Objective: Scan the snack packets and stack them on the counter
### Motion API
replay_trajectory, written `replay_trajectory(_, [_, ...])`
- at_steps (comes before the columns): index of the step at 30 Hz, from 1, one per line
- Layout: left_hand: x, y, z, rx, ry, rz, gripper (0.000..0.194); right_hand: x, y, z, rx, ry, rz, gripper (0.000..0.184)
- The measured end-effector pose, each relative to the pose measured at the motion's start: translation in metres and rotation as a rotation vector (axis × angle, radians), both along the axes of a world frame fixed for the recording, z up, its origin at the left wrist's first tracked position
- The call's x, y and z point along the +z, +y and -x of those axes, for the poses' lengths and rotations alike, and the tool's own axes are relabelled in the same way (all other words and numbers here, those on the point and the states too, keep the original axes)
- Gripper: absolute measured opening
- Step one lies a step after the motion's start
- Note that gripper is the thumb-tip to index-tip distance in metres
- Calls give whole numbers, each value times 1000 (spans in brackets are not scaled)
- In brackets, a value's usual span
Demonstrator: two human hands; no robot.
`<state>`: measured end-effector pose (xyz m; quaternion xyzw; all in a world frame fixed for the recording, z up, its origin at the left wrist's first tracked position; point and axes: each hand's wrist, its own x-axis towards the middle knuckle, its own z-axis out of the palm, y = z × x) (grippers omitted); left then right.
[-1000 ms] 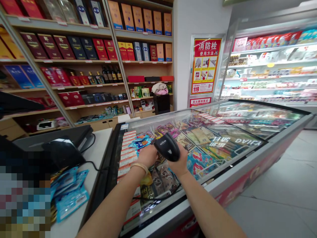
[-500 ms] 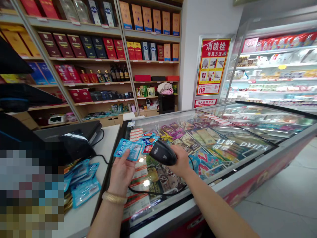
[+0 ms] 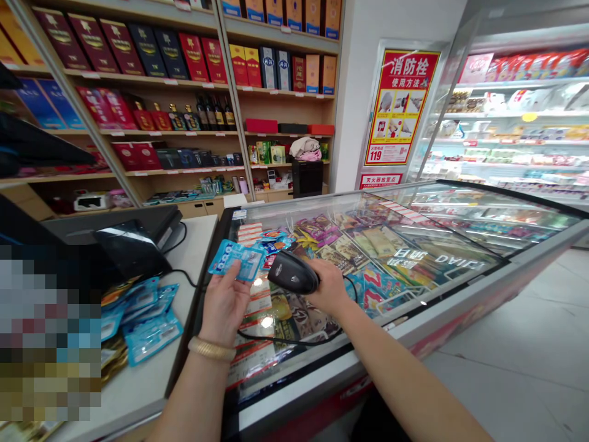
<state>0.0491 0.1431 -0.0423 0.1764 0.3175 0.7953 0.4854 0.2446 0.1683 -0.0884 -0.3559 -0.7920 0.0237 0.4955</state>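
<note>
A small blue snack packet is pinched in my left hand, its printed label side facing up, thumb on top. My right hand is wrapped round the handle of a black barcode scanner. The scanner's head points left toward the packet, with a short gap between them. Its black cable loops over the freezer glass below my hands. Just behind the scanner, several small blue and red packets lie on the glass.
Under my hands is a glass-topped chest freezer full of wrapped goods. On the left, a white counter bears more blue packets and a dark screen device. Shelves of boxes stand behind; a lit fridge is at right.
The view has tilted down and shifted a little, so the shelves sit higher. Both hands keep hold of the packet and scanner in nearly the same positions relative to each other.
</note>
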Motion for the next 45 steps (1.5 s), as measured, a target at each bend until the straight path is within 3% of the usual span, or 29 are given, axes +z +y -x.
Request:
replay_trajectory(15, [-6,0,2,-17,34,-32,14,0,2,-1,-6,-30,20,24])
replay_trajectory(20, [-7,-2,0,40,134,-21,16,-2,1,-4,-11,10,-26,24])
replay_trajectory(24, [2,-11,30,274,494,20,23,-3,0,-5,-5,63,-71,20])
replay_trajectory(27, [21,-24,81,550,1063,89,23,-2,-1,-5,0,90,-79,19])
replay_trajectory(29, [33,-32,120,645,1414,106,23,-2,-2,-5,8,100,-81,18])
replay_trajectory(32, [41,-38,172,621,1652,167,20,-1,-2,-5,5,108,-89,18])
replay_trajectory(36, [26,-33,218,545,1699,307,12,-2,-1,-5,-17,139,-107,21])
replay_trajectory(40, [17,-32,225,544,1760,427,22,-2,1,-7,-50,182,-131,17])
replay_trajectory(43, [28,-35,198,623,1861,430,26,-1,2,-8,-78,223,-148,13])
replay_trajectory(45, [37,-32,167,628,1934,331,38,-1,2,-10,-84,260,-139,12])
